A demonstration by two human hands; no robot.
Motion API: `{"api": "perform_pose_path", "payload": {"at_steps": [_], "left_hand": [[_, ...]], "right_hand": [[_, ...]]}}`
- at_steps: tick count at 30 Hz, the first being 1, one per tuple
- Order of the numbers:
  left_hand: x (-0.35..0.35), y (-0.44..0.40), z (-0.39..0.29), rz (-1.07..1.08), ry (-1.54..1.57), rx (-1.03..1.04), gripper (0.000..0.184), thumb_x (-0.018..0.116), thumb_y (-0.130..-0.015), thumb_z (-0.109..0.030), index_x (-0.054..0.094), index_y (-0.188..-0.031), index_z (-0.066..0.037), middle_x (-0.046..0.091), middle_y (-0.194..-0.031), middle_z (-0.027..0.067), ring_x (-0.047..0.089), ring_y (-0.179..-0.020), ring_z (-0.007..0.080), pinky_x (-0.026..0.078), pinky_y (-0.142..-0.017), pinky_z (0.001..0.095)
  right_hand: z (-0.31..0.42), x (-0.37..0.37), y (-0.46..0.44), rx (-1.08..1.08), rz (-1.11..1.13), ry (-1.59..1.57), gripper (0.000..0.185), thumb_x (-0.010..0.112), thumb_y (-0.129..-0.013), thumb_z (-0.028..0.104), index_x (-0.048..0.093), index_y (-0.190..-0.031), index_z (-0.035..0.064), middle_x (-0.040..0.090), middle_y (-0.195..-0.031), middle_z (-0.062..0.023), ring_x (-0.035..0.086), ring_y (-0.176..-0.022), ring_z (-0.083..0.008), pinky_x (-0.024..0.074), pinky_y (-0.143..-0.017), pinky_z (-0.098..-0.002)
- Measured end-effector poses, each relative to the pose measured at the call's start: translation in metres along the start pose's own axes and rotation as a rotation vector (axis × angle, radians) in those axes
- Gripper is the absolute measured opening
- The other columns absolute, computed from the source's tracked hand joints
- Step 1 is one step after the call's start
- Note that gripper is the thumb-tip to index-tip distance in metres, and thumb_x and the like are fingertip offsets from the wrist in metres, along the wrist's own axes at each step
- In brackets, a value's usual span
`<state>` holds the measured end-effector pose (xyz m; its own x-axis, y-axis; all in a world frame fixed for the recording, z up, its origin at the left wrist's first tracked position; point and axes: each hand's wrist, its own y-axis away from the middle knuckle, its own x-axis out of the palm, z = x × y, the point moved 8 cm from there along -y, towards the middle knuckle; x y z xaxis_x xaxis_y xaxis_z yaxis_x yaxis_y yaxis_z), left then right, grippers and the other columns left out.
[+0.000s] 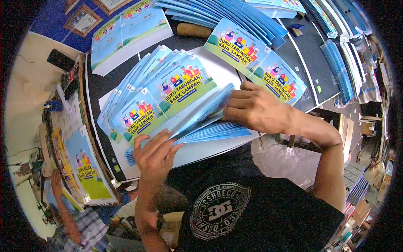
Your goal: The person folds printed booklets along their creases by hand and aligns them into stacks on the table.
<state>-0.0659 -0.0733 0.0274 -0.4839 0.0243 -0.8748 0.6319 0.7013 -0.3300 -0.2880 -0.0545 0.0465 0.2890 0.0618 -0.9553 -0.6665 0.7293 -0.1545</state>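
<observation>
A blue printed sheet [201, 111], partly folded, stands raised over the near edge of the table between my hands. My right hand [252, 107] has its fingers curled in and pressed on the sheet's right end. At the left end my left hand [154, 154] touches the sheet with its fingers spread. Beneath the sheet lies a fanned pile of folded blue sheets [222, 132]. Just beyond, a fanned stack of printed covers [182, 86] rests on white paper. More covers [273, 75] lie beyond my right hand.
A thick stack of covers [130, 35] stands at the back left, beside a brown roller-like object [194, 30]. Folded blue booklets [226, 14] fan out at the back. Another person in a checked shirt [84, 227] is at the lower left, near large yellow-green prints [90, 168].
</observation>
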Motion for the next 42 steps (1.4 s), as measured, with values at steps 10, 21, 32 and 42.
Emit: {"api": "perform_pose_path", "payload": {"at_steps": [10, 21, 32, 42], "left_hand": [[0.002, -0.004, -0.002, -0.021, -0.047, 0.041, 0.019, 0.087, -0.074, -0.021, 0.076, -0.083, -0.009, 0.077, -0.1, 0.0046, 0.072, -0.099, 0.0165, 0.043, -0.087, 0.0401], [0.008, 0.011, 0.002, -0.055, -0.007, 0.077, 0.019, 0.08, -0.082, -0.03, 0.074, -0.086, -0.013, 0.075, -0.107, 0.0041, 0.07, -0.102, 0.0179, 0.042, -0.1, 0.0462], [0.0, 0.008, 0.001, -0.068, 0.039, 0.045, 0.021, 0.081, -0.079, -0.031, 0.071, -0.084, -0.013, 0.073, -0.103, -0.0007, 0.068, -0.108, 0.0129, 0.043, -0.09, 0.0387], [-0.001, 0.012, -0.001, -0.109, 0.026, 0.063, 0.022, 0.08, -0.08, -0.034, 0.071, -0.085, -0.014, 0.073, -0.101, 0.0007, 0.069, -0.106, 0.0137, 0.042, -0.092, 0.0382]], "right_hand": [[-0.024, -0.002, 0.02, 0.038, -0.093, -0.172, 0.023, 0.069, -0.079, 0.012, 0.067, -0.101, 0.0067, 0.064, -0.089, -0.0064, 0.062, -0.089, -0.0256, 0.0462, -0.08, -0.0391], [-0.046, 0.011, 0.051, 0.308, -0.177, -0.246, 0.024, 0.08, -0.08, 0.014, 0.074, -0.101, 0.0041, 0.071, -0.095, -0.0129, 0.064, -0.089, -0.0337, 0.0496, -0.086, -0.0444], [-0.077, 0.062, 0.103, 0.502, -0.46, -0.678, 0.023, 0.076, -0.083, -0.002, 0.064, -0.103, -0.0011, 0.067, -0.095, -0.012, 0.062, -0.083, -0.0255, 0.0492, -0.083, -0.0359], [-0.093, 0.078, 0.132, 0.588, -0.586, -0.684, 0.011, 0.065, -0.094, -0.002, 0.064, -0.105, -0.0016, 0.062, -0.092, -0.006, 0.056, -0.085, -0.0147, 0.0445, -0.079, -0.0286]]}}
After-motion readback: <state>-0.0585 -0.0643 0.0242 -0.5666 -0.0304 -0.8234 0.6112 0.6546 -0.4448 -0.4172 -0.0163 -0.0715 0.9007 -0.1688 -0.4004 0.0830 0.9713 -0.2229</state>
